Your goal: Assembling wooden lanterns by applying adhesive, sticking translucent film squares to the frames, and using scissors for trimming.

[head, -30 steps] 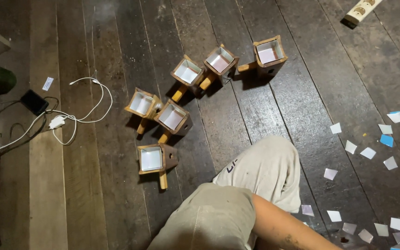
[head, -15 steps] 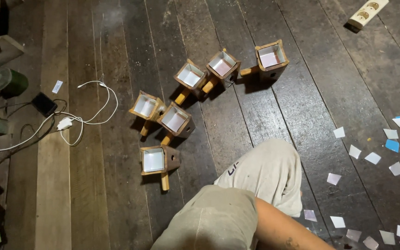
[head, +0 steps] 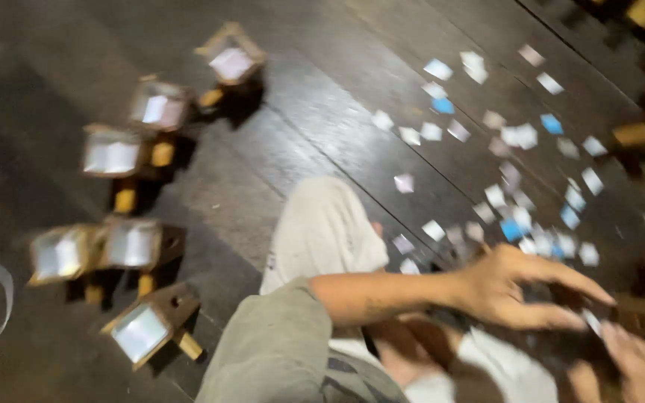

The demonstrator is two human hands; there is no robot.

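Six small wooden lanterns (head: 132,246) stand leftward on the floor (head: 322,112); left hand (head: 520,287), fingers spread and empty, reaches toward paper squares (head: 516,224), risking scattering them; right hand's (head: 636,362) grip unclear.

Dark wood floor (head: 322,112), worn w/ dull sheen; left of hand (head: 516,291), wooden box lanterns (head: 147,328) w/ glossy panes; paper squares (head: 516,216) matt.

The floorboards (head: 315,112) were dark brown. The little wooden boxes (head: 147,328) were tan with pale, whitish faces and yellow pegs. Scattered paper squares (head: 520,138) were mostly white, several bright blue. The trousers (head: 322,231) were light grey
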